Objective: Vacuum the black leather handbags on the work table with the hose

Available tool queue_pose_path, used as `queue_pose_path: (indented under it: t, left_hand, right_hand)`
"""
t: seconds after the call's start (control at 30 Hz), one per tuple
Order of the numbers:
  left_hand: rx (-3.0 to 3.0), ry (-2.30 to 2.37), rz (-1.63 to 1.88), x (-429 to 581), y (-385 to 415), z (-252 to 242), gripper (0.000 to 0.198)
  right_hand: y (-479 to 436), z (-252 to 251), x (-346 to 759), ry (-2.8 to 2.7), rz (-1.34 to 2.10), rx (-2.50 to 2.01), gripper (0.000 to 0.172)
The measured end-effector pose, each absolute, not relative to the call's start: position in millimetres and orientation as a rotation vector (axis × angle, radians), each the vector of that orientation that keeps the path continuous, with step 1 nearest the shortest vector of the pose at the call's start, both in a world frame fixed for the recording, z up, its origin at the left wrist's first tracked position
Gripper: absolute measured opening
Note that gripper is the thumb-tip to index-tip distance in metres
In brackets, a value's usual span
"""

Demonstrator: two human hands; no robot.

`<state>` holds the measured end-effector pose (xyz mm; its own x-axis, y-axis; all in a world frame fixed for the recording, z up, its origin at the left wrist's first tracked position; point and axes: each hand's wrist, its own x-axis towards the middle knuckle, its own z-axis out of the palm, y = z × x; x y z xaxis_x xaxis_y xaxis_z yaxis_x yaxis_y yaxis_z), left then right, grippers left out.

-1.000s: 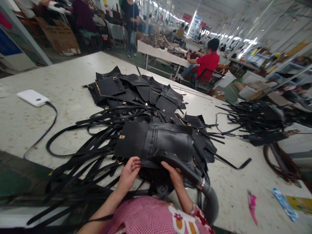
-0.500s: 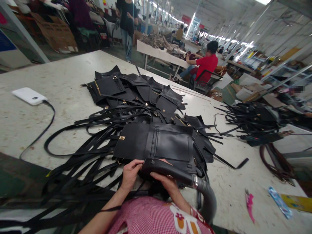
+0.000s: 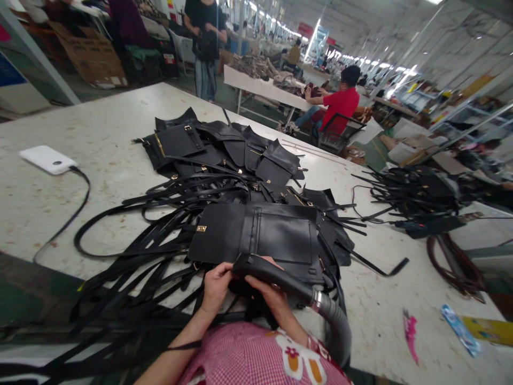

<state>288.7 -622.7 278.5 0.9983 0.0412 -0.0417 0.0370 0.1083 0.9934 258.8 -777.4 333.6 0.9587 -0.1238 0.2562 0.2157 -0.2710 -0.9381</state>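
Observation:
A black hand-held nozzle (image 3: 276,271) on a grey ribbed hose (image 3: 340,331) lies across my right hand (image 3: 272,294), whose fingers wrap it from below. A metal clamp joins nozzle and hose. At the nozzle's left end my left hand (image 3: 217,283) is closed in a pinch; what sits between its fingertips is hidden. Just beyond both hands, a black leather bag (image 3: 284,238) lies opened flat, its flap (image 3: 222,227) with a gold clasp to the left. Many black straps (image 3: 156,267) trail off to the left and over the table edge.
More black bags (image 3: 224,144) are heaped behind. A white power bank (image 3: 50,159) with a cable lies left. Pink-handled snips (image 3: 410,337), a blue-and-white packet (image 3: 460,330) and brown straps (image 3: 455,267) lie right, below another black pile (image 3: 420,192). Co-workers are beyond the table.
The nozzle's left end and both hands have shifted slightly, and the hose has swung a little left. The standing person in the background now has both hands around something dark.

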Motion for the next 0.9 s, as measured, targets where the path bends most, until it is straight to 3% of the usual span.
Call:
queue_pose_path:
  t: [0.33, 0.7, 0.9]
  left_hand:
    - [1.603, -0.058, 0.055, 288, -622, 264, 0.014]
    - [1.601, -0.064, 0.074, 290, -621, 263, 0.014]
    - [1.565, 0.032, 0.088, 297, -618, 271, 0.017]
  right_hand:
    - [-796, 350, 283, -0.264, -0.405, -2.175, 0.033]
    - [-800, 352, 276, -0.347, -0.293, -2.173, 0.034]
    - [-789, 341, 291, -0.180, -0.476, -2.071, 0.036]
